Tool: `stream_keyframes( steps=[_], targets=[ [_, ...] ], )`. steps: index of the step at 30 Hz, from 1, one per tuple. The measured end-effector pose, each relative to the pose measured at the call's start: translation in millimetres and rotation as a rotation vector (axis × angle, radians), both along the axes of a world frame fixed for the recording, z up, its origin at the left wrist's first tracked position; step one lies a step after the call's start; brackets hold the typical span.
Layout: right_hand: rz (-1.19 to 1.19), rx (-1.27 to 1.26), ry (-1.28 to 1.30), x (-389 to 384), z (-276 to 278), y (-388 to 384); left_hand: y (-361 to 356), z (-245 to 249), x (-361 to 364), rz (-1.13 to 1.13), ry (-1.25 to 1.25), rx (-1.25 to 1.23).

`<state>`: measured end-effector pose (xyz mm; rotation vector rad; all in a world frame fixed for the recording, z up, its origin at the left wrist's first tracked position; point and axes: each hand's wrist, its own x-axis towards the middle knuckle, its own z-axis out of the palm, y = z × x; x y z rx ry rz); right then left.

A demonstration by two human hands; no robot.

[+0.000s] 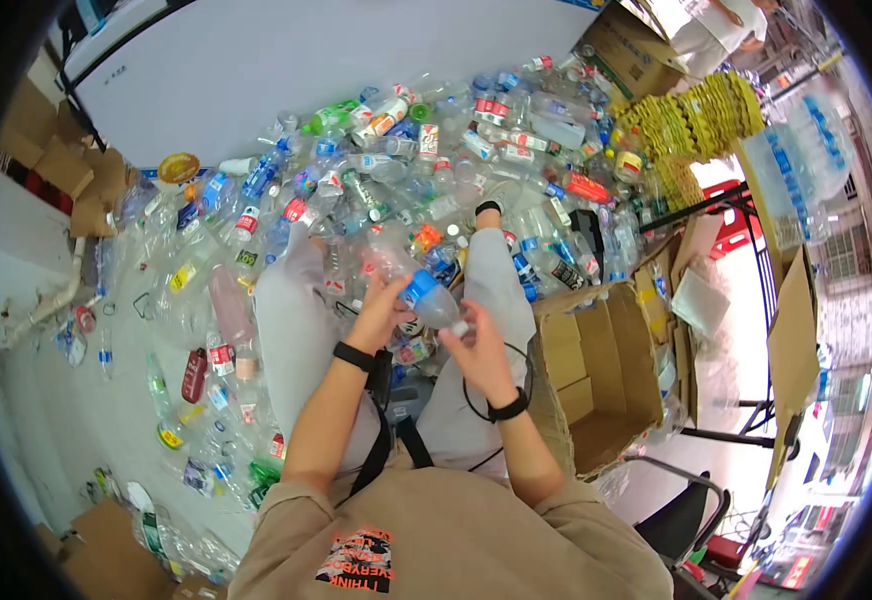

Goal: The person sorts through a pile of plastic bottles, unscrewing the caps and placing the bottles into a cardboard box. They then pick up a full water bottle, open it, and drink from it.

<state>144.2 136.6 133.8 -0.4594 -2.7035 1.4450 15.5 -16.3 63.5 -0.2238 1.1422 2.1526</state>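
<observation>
My left hand (pixel 383 312) is wrapped around a clear plastic bottle (pixel 440 306) with a blue label, tilted so that its neck points toward my right hand. At the neck end, the fingers of my right hand (pixel 480 350) close on the white bottle cap (pixel 459 328). Whether the cap still sits on the neck cannot be made out. The bottle is held above my lap, between my knees. Around my legs lies a heap of used plastic bottles, among them one with an orange label (pixel 426 238).
A cardboard box (pixel 596 385) stands open beside my right leg. Stacked yellow egg trays (pixel 701 112) and shrink-wrapped water bottles (pixel 796 165) are at the right. A white cabinet-like surface (pixel 306 75) bounds the far side. A folding chair (pixel 676 510) is at lower right; a person (pixel 721 35) stands beyond.
</observation>
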Motion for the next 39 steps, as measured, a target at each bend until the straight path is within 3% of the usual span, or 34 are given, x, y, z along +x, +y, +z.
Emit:
stream_keyframes(
  steps=[2,4,11,15,16,18,22,24,29,35,39],
  targets=[
    [-0.043,-0.129,-0.008,17,13,-15,2,-3,0,-0.028,-0.077,0.015],
    [-0.084,-0.255,-0.015,24,10,-20,9,6,8,0.092,-0.072,-0.045],
    [-0.221,-0.030,0.204,17,7,5,6,-15,4,-0.123,-0.029,0.054],
    [-0.426,-0.072,0.253,37,26,55,17,-27,5,-0.132,0.113,-0.296],
    [-0.464,-0.057,0.248,46,29,72,19,-30,6,-0.171,0.110,-0.285],
    [-0.661,-0.007,0.355,75,39,115,21,-35,7,-0.278,0.263,-0.302],
    [-0.875,0.192,0.413,132,66,184,31,-48,2,-0.313,0.276,-0.366],
    [-0.940,0.403,0.184,150,75,209,35,-60,0,-0.302,0.331,-0.415],
    [-0.915,0.501,-0.016,174,-22,286,42,-77,3,-0.350,0.453,-0.566],
    [-0.798,0.526,-0.480,140,-135,351,39,-94,6,-0.429,0.540,-0.625],
    [-0.800,0.513,-0.609,110,-181,386,48,-90,7,-0.455,0.502,-0.679]
  ],
)
